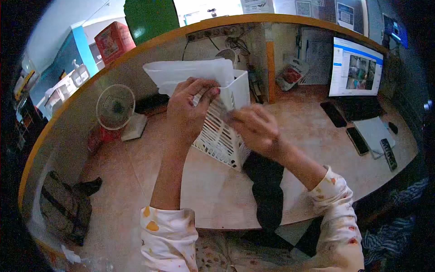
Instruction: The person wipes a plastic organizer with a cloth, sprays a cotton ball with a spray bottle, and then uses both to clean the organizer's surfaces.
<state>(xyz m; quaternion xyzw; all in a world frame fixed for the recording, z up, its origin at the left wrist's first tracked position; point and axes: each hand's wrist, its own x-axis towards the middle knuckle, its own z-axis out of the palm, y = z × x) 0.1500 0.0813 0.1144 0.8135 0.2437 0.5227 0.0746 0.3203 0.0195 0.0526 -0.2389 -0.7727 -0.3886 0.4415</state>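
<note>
A white slotted plastic file holder (pixel 219 143) stands tilted on the desk in front of me. White translucent plastic sheets (pixel 192 72) stick out of its top toward the left. My left hand (pixel 192 106) is closed at the holder's upper edge, its fingers curled over the rim beside the sheets. Against the slotted side, my right hand (pixel 256 129) is closed in a pinch and slightly blurred; what its fingertips hold is hidden. A black cloth-like strip (pixel 268 195) lies below the right hand and reaches the desk's front edge.
On the left are a small fan (pixel 115 107) and a dark bag (pixel 65 206). To the right stand a laptop (pixel 358 75), phones (pixel 357 140), a notebook (pixel 374 131) and a remote-like device (pixel 388 154). A curved partition (pixel 154 41) borders the desk (pixel 303 181).
</note>
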